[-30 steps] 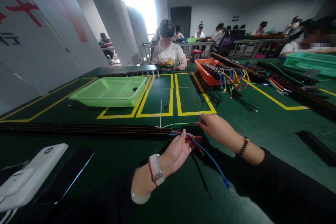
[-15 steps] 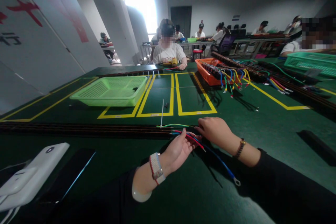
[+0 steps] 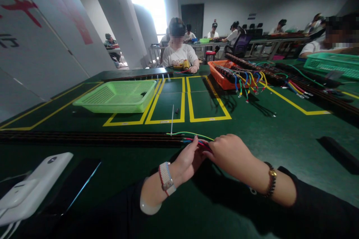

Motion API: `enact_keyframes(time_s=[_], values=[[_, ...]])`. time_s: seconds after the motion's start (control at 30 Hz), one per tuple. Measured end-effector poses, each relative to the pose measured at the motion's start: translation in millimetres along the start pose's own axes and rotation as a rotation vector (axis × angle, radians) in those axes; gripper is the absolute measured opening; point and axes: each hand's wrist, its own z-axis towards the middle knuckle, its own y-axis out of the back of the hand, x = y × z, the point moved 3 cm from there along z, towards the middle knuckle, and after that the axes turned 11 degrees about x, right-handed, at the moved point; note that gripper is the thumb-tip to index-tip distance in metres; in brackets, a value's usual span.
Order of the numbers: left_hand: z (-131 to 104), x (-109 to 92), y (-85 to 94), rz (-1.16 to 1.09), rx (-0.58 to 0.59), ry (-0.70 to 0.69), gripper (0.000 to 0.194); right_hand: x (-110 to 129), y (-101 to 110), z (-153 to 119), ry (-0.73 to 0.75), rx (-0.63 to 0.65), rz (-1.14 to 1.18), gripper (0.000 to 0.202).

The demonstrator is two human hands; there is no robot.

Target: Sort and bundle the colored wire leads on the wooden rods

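My left hand (image 3: pixel 188 160) cups a bundle of red, blue and black wires (image 3: pixel 198 141) with its thumb on top. These wires come out of the right end of a long dark strip (image 3: pixel 112 138) lying across the table. My right hand (image 3: pixel 227 153) is closed over the same wires, just right of the left hand, and hides most of their free ends. A green-yellow wire (image 3: pixel 193 133) arches behind the hands. Past the right wrist, part of a ring terminal (image 3: pixel 252 191) shows. A white cable tie (image 3: pixel 172 119) stands up from the strip.
Beyond the strip are a light green basket (image 3: pixel 114 108) and an orange basket (image 3: pixel 221 82) with wired strips. A white power bank (image 3: pixel 53 171) and a dark phone (image 3: pixel 81 179) lie at left. A black block (image 3: pixel 339 155) lies at right. A co-worker (image 3: pixel 179 54) sits opposite.
My right hand has moved down and closed over the wires beside my left hand, covering the red wire's tip and most of the blue wire. The left hand has barely moved.
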Motion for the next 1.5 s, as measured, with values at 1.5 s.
enact_keyframes(time_s=[1.5], values=[[1.9, 1.8, 7.6, -0.028, -0.013, -0.019, 0.024, 3.0, 11.4, -11.2, 0.076, -0.022, 0.126, 0.056]])
